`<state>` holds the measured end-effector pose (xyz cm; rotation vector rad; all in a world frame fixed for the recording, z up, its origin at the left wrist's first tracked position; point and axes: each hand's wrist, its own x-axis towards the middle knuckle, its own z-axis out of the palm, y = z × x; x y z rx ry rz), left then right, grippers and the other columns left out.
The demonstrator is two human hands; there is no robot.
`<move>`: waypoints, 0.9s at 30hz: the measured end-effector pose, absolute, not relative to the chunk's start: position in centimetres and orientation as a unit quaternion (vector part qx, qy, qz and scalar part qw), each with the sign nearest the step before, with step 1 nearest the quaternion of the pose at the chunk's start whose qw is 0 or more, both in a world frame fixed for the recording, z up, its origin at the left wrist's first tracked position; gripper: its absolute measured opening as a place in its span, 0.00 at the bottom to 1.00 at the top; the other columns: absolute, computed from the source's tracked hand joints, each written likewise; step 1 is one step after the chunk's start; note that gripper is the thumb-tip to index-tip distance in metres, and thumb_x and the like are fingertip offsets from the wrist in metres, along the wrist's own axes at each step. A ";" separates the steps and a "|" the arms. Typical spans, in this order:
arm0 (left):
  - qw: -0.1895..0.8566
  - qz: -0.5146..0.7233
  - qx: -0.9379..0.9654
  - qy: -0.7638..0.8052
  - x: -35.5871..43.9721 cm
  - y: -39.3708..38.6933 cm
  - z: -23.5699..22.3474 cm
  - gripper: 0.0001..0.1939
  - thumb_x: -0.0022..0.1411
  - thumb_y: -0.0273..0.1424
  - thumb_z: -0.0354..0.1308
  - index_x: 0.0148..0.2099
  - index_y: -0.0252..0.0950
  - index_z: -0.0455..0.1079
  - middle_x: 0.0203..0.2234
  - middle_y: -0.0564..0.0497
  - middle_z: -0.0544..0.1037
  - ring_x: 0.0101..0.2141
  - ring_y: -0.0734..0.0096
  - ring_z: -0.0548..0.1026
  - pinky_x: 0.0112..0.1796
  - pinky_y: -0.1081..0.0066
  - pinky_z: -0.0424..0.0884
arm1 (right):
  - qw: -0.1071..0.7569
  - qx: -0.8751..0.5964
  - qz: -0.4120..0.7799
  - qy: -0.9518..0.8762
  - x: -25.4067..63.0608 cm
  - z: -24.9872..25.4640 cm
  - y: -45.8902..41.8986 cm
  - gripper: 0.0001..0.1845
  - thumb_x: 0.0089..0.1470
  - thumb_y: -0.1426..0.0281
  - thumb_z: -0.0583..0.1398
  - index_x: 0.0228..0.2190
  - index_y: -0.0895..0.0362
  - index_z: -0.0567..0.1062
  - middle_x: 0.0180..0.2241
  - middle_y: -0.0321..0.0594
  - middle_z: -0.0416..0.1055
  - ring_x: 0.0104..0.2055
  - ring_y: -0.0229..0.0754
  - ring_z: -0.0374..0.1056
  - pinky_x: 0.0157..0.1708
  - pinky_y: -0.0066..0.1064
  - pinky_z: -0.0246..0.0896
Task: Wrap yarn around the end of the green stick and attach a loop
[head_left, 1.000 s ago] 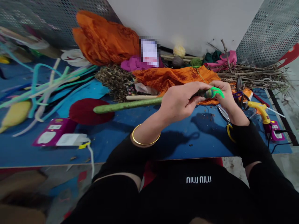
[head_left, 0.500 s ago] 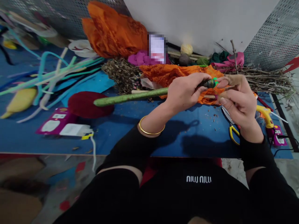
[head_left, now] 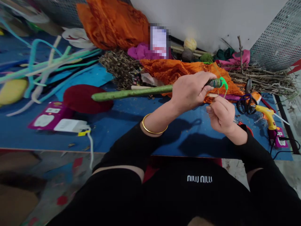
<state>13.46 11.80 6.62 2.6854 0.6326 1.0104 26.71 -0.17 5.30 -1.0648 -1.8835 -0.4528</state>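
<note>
My left hand point(head_left: 189, 89) is wrapped around a long green stick point(head_left: 138, 91), held roughly level above the table. Dark bands circle its right end, where a bright green piece point(head_left: 224, 83) and thin strands stick out. Just below that end, my right hand point(head_left: 222, 114) is closed in a pinch. A thin strand runs down from the green tip to its fingers; what lies between the fingertips is partly hidden. The left end of the stick passes over a dark red round pad point(head_left: 87, 98). Beyond my hands lies crumpled orange cloth point(head_left: 183, 70).
Black scissors point(head_left: 246, 102) and a yellow hot glue gun point(head_left: 266, 114) lie at the right. Purple power boxes point(head_left: 49, 115) point(head_left: 279, 138) with cords sit at both sides. Foam-like strips point(head_left: 49, 67) cover the left; dry twigs point(head_left: 265, 77) lie at the back right.
My right hand has moved down and left, away from the stick's tip, uncovering the bright green piece and the black scissors. My left hand still grips the stick. The view has shifted slightly.
</note>
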 end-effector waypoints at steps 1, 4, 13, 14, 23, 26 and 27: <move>0.100 0.340 0.910 0.215 13.5 11.7 6.6 0.20 0.75 0.39 0.49 0.60 0.39 0.74 0.49 0.45 0.84 0.46 0.60 0.82 0.44 0.66 0.75 | 0.438 -0.431 -0.200 -0.763 26.6 5.4 -0.2 0.17 0.70 0.70 0.52 0.26 0.53 0.59 0.24 0.34 0.54 0.26 0.38 0.51 0.27 0.32 0.48; 0.099 0.335 0.912 0.215 13.7 11.7 6.4 0.19 0.73 0.37 0.50 0.60 0.39 0.74 0.49 0.45 0.83 0.46 0.60 0.82 0.43 0.66 0.75 | 0.415 -0.429 -0.231 -0.768 26.3 5.5 -0.1 0.18 0.70 0.72 0.51 0.26 0.53 0.58 0.23 0.34 0.55 0.26 0.37 0.50 0.27 0.32 0.47; 0.116 0.305 0.918 0.226 14.3 11.7 6.0 0.18 0.71 0.36 0.51 0.57 0.40 0.75 0.47 0.46 0.84 0.45 0.60 0.82 0.41 0.67 0.75 | 0.388 -0.440 -0.153 -0.795 27.1 6.4 -0.6 0.18 0.72 0.69 0.51 0.27 0.55 0.66 0.25 0.37 0.66 0.29 0.36 0.62 0.30 0.30 0.58; 0.119 0.301 0.919 0.226 14.3 11.7 6.0 0.18 0.71 0.36 0.51 0.57 0.40 0.75 0.47 0.47 0.84 0.44 0.60 0.82 0.41 0.67 0.74 | 0.400 -0.440 -0.112 -0.796 27.6 7.0 -0.7 0.18 0.72 0.68 0.51 0.28 0.56 0.68 0.27 0.38 0.69 0.31 0.37 0.67 0.33 0.31 0.62; 0.206 0.234 0.933 0.178 14.2 11.0 6.2 0.16 0.67 0.33 0.55 0.53 0.39 0.77 0.41 0.49 0.86 0.39 0.63 0.82 0.39 0.69 0.72 | 0.502 -0.469 0.062 -0.724 32.2 10.0 -0.4 0.14 0.69 0.61 0.59 0.33 0.49 0.81 0.38 0.41 0.83 0.44 0.44 0.80 0.46 0.39 0.77; 0.227 0.198 0.939 0.165 14.4 10.5 6.3 0.19 0.67 0.34 0.55 0.56 0.38 0.78 0.42 0.46 0.86 0.40 0.60 0.82 0.40 0.67 0.73 | 0.503 -0.475 0.096 -0.716 32.5 9.4 0.6 0.15 0.68 0.56 0.59 0.34 0.48 0.82 0.40 0.42 0.84 0.44 0.45 0.80 0.47 0.41 0.77; 0.227 0.188 0.942 0.162 14.4 10.4 6.3 0.19 0.67 0.34 0.55 0.57 0.38 0.78 0.43 0.45 0.86 0.41 0.59 0.82 0.41 0.66 0.73 | 0.509 -0.467 0.103 -0.716 32.6 9.1 0.9 0.15 0.68 0.56 0.59 0.35 0.47 0.82 0.40 0.40 0.84 0.44 0.44 0.80 0.46 0.41 0.77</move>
